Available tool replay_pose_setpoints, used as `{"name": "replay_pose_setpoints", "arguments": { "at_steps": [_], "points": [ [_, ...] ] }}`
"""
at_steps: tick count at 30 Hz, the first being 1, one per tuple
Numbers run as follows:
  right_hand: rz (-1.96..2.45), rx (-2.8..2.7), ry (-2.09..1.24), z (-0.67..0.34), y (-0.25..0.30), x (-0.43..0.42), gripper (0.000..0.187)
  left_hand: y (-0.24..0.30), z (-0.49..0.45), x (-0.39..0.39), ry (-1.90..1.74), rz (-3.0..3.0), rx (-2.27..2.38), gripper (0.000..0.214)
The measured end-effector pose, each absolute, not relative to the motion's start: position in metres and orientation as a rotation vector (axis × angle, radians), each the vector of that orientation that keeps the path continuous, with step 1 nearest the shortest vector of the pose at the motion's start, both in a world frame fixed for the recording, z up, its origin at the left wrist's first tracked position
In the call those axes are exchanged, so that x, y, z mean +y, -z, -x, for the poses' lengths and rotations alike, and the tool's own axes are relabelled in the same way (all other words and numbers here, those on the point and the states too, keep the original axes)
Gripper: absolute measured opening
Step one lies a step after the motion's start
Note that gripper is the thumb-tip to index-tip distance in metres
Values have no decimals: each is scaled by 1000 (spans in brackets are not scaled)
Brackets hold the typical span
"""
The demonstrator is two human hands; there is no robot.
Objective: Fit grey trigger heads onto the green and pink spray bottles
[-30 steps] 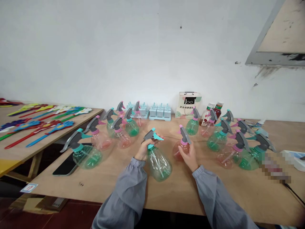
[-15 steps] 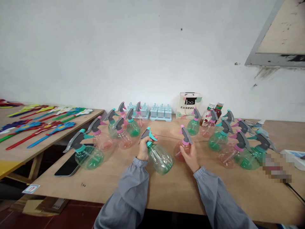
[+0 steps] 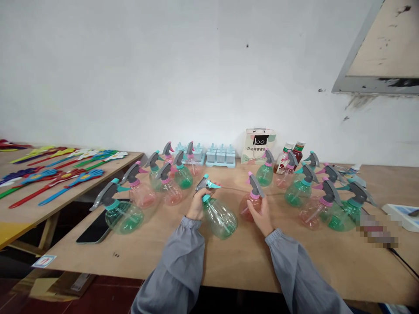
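My left hand [image 3: 197, 205] is closed round the neck of a clear green spray bottle [image 3: 221, 220], which tilts with its base toward the right. Its grey and turquoise spray head points right, above my fingers. In my right hand [image 3: 262, 216] is a pink spray bottle [image 3: 247, 207] with a grey and pink head, gripped at its right side; it stands nearly upright. Several more green and pink spray bottles stand on both sides, among them a green spray bottle [image 3: 124, 218] at the left and a pink spray bottle [image 3: 309, 213] at the right.
Light blue ice-pop moulds [image 3: 220, 157], a printed paper bag [image 3: 257, 148] and two sauce-like bottles [image 3: 298, 152] line the wall. A phone [image 3: 93, 231] lies at the left. Colourful hand-shaped clappers [image 3: 70, 181] cover the left table. A cable [image 3: 404, 261] runs at the right.
The spray head in my left hand has turned slightly, and its nozzle points more level to the right. My right hand keeps its hold. The whole view has shifted slightly.
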State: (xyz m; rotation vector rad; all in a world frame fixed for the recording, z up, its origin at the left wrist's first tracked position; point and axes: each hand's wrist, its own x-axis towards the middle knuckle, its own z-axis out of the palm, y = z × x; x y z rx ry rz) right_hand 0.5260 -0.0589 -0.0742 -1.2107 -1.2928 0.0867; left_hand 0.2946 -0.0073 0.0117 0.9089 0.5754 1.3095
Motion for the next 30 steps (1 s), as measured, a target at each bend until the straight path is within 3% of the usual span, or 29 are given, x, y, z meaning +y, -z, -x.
{"name": "replay_pose_setpoints", "arguments": {
  "at_steps": [10, 16, 23, 30],
  "points": [
    [1215, -1279, -104, -526, 77, -58, 44, -15, -284, -11, -1351, -1005, 656, 12],
    [1202, -1266, -150, -527, 78, -57, 43, -32, -245, -37, -1345, -1382, 846, 29],
    [1213, -1254, -141, -528, 78, -56, 41, -27, -160, -43, -1892, -1274, 1498, 37],
    [1224, -1263, -122, -527, 78, -57, 42, -12, -131, -23, -1978, -1263, 1580, 45]
  ]
}}
